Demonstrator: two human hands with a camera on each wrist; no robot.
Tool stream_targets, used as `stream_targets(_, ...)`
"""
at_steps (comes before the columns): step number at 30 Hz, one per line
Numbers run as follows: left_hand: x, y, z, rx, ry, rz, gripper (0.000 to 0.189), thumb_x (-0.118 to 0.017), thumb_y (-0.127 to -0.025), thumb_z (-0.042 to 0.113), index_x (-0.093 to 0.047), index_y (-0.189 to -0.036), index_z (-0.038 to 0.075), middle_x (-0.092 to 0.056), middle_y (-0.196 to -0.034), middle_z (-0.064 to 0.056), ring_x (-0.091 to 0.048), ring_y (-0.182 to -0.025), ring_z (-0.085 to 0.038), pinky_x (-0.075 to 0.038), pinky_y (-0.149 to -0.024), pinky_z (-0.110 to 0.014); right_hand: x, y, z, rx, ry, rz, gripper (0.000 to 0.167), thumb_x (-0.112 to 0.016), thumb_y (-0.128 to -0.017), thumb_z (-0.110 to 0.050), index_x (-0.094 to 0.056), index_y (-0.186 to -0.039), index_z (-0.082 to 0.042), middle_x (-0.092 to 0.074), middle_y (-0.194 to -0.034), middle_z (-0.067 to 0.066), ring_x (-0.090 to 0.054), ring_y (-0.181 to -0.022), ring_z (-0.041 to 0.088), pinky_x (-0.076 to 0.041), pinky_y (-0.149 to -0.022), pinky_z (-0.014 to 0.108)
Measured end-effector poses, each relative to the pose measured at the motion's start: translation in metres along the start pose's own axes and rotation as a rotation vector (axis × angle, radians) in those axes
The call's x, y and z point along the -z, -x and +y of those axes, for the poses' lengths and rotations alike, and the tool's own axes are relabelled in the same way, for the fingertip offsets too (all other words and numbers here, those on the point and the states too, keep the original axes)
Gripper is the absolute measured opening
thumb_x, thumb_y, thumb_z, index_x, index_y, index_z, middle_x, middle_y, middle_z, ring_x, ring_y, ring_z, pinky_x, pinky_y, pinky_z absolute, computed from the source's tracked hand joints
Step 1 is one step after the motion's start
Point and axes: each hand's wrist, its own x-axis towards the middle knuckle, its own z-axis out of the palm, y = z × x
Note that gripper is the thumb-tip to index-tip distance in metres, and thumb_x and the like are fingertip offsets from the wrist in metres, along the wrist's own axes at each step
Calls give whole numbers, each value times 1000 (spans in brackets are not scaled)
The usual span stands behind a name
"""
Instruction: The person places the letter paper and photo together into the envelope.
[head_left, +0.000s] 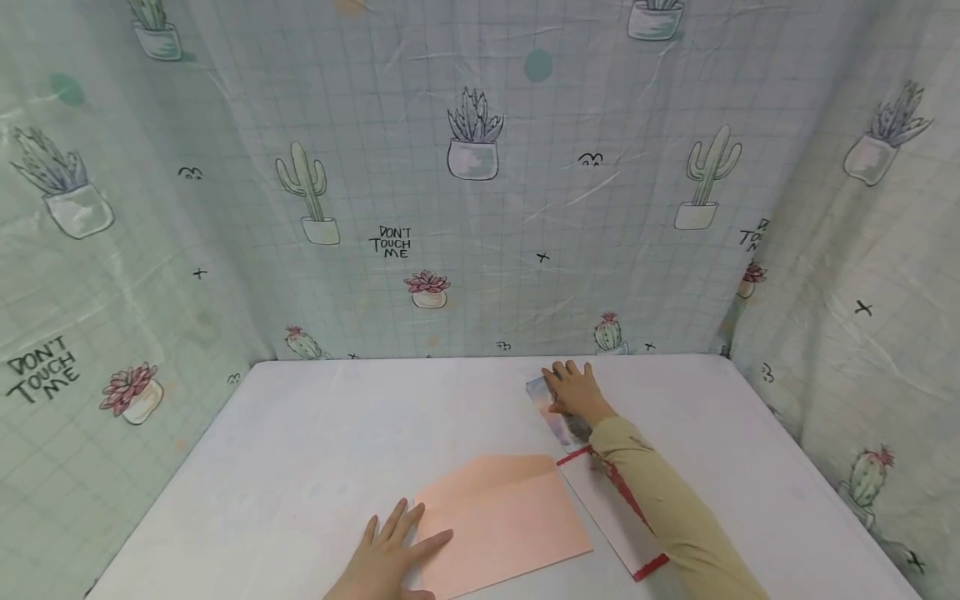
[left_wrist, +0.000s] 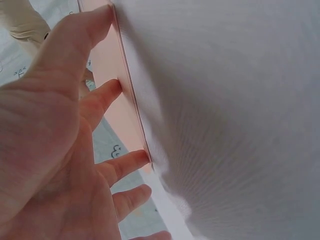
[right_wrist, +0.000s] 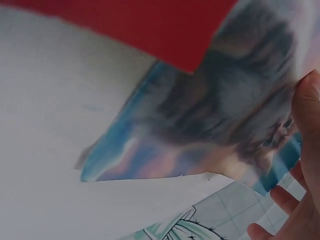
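A cat picture (head_left: 547, 408) with blue and pink tones lies toward the table's far side. My right hand (head_left: 576, 393) pinches it near its far edge. In the right wrist view the thumb (right_wrist: 307, 102) rests on the printed face and the fingers are at the edge, where the picture (right_wrist: 220, 110) bends. Nearer me lies a peach envelope (head_left: 502, 525), its flap spread away from me. My left hand (head_left: 390, 550), fingers spread, touches the envelope's left edge; the left wrist view shows thumb and fingertips right along that edge (left_wrist: 131, 95).
A white sheet with red edging (head_left: 607, 508) lies right of the envelope, partly under the right sleeve (head_left: 660, 500). Its red corner (right_wrist: 185, 45) overlaps the picture in the right wrist view. The white table (head_left: 337, 433) meets a cactus-print curtain (head_left: 525, 208) at back and sides.
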Motion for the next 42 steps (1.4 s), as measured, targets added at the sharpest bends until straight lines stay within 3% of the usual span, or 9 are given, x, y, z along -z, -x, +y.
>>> stream_targets(5, 1, 0, 1, 9, 15, -11, 69, -52, -71, 64, -44, -130, 29, -39, -135, -21, -32, -124, -47, -30, -84, -70, -7, 0, 4, 26, 15, 119, 68, -63, -71, -51, -46, -122, -10, -42, -116, 14, -41, -108, 34, -38, -84, 57)
stream_targets(12, -1, 0, -1, 1, 22, -7, 68, -53, -72, 62, -44, -130, 28, -39, -136, -21, -31, -125, -48, -30, -84, -71, -13, -1, 7, 17, -30, 219, 67, -69, -64, -54, -45, -111, -11, -41, -114, 15, -40, -107, 33, -37, -84, 57)
stream_targets(20, -8, -1, -3, -33, -29, 72, 68, -49, -72, 67, -46, -128, 29, -44, -132, -21, -37, -120, -48, -35, -80, -69, -14, 3, 12, 75, 16, 327, 68, -71, -61, -55, -44, -103, -9, -45, -103, 11, -44, -99, 30, -41, -82, 51)
stream_targets(26, -9, -1, -4, -42, -39, 90, 68, -49, -72, 66, -46, -129, 29, -44, -131, -21, -38, -119, -48, -36, -79, -70, -9, 2, 20, 124, 27, 431, 52, -75, -66, -39, -44, -94, -8, -47, -94, 9, -45, -88, 27, -44, -72, 44)
stream_targets(30, -8, 0, -4, -41, -33, 83, 69, -47, -72, 66, -45, -129, 28, -42, -132, -22, -36, -120, -49, -34, -79, -70, -2, 1, 24, 129, 65, 489, 33, -70, -75, -22, -45, -93, -8, -50, -93, 7, -46, -87, 25, -43, -72, 42)
stream_targets(34, -7, 0, -4, -39, -27, 84, 69, -47, -72, 66, -45, -129, 27, -42, -132, -22, -36, -120, -49, -34, -80, -71, 11, 3, 25, 118, 51, 505, 22, -63, -82, -17, -47, -94, -8, -52, -94, 8, -47, -88, 26, -44, -73, 43)
stream_targets(42, -10, 2, -5, -45, -23, 98, 69, -46, -72, 68, -46, -128, 28, -43, -131, -21, -37, -119, -50, -35, -78, -70, 51, 14, 28, 62, -132, 510, 16, -59, -85, -14, -51, -97, -8, -53, -92, 9, -46, -86, 27, -40, -74, 47)
